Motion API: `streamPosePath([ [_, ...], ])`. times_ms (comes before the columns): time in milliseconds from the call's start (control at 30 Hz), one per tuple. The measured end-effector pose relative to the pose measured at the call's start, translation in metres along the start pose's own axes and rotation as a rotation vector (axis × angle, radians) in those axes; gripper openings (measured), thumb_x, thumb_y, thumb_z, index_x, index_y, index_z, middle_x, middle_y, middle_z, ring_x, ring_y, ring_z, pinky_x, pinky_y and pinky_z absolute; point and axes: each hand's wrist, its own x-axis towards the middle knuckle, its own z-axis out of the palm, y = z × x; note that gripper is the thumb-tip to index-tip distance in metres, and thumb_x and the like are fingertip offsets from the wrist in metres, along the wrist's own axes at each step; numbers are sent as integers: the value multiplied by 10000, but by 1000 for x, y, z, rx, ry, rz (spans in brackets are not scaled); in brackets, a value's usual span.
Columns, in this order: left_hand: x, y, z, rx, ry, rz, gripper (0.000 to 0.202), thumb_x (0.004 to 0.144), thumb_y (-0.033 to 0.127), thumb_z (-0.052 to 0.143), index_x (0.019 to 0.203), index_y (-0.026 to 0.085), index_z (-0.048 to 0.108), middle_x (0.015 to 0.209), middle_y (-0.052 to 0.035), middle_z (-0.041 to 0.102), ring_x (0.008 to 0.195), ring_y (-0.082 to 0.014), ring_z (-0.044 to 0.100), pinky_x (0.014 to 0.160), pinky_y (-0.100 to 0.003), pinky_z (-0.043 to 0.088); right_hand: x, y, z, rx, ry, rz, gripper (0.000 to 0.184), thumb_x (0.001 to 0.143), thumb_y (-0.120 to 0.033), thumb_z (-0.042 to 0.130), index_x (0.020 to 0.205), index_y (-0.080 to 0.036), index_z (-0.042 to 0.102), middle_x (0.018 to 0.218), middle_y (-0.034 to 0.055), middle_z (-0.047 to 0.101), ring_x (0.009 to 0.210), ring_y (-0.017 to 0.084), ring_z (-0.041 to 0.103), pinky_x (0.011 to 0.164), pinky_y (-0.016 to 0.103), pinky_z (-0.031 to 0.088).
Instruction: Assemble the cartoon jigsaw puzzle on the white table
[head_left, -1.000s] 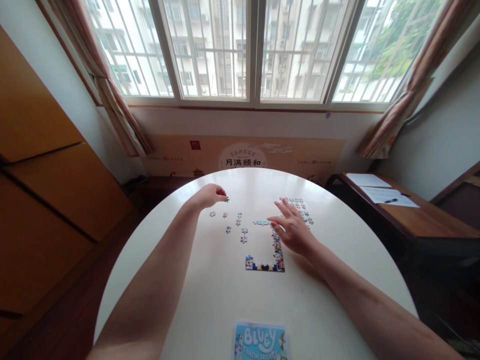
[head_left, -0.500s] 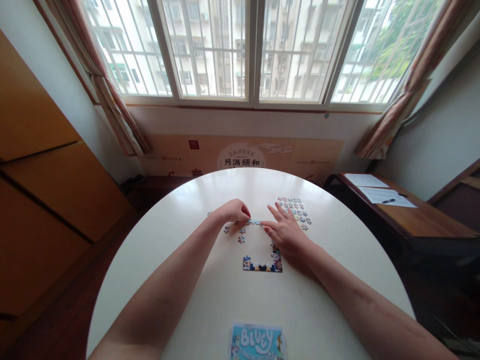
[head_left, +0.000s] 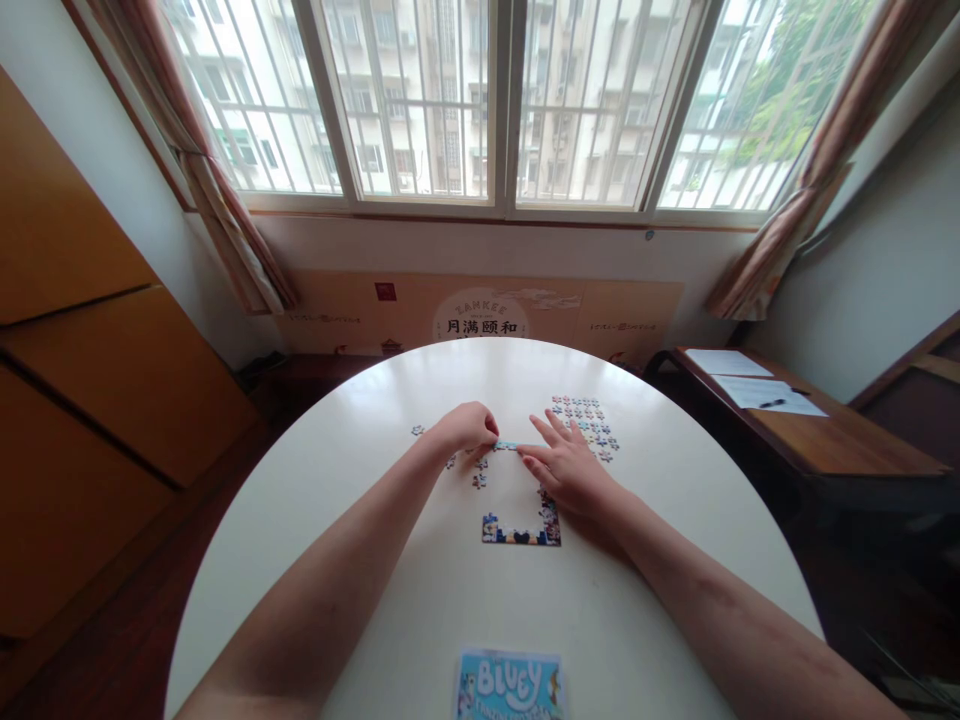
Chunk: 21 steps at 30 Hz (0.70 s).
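Note:
A partly joined jigsaw puzzle frame [head_left: 521, 537] lies on the white round table [head_left: 420, 620]. My left hand [head_left: 472, 428] pinches a small puzzle piece at the left end of the frame's top row, mostly hidden by the fingers. My right hand [head_left: 566, 462] rests with fingers spread over the frame's upper right corner, its index fingertip by the top row [head_left: 507, 446]. Several loose pieces [head_left: 480, 480] lie below my left hand, and one more piece [head_left: 418, 430] sits to its left. Beyond my right hand are rows of loose pieces [head_left: 589, 412].
A blue "Bluey" picture card [head_left: 511, 685] lies near the table's front edge. To the right stands a wooden side table [head_left: 847, 435] with papers [head_left: 772, 393] and pens. A wooden cabinet [head_left: 75, 400] is on the left, and a barred window [head_left: 420, 110] is ahead.
The view has shifted very slightly. My left hand is still at the top row's left end, its fingertips closer to the row; my right hand stays spread in place.

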Motion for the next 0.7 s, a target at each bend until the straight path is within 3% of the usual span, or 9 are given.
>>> streamPosePath([
  [533, -1, 3, 3, 24, 10, -13, 171, 713, 210, 691, 830, 200, 815, 779, -44, 767, 740, -192, 673, 647, -260, 455, -1, -1, -1, 16, -1, 0, 416, 1062, -411, 387, 1320, -325, 702, 1653, 102, 361, 1564, 399, 170, 1206, 703, 137],
  [700, -4, 5, 0, -18, 27, -11, 136, 722, 211, 693, 796, 195, 807, 772, -45, 767, 737, -197, 675, 655, -269, 460, -2, 6, -1, 37, 146, -14, 413, 1060, -402, 397, 1309, -293, 709, 1616, 120, 422, 1551, 392, 226, 1195, 700, 200],
])
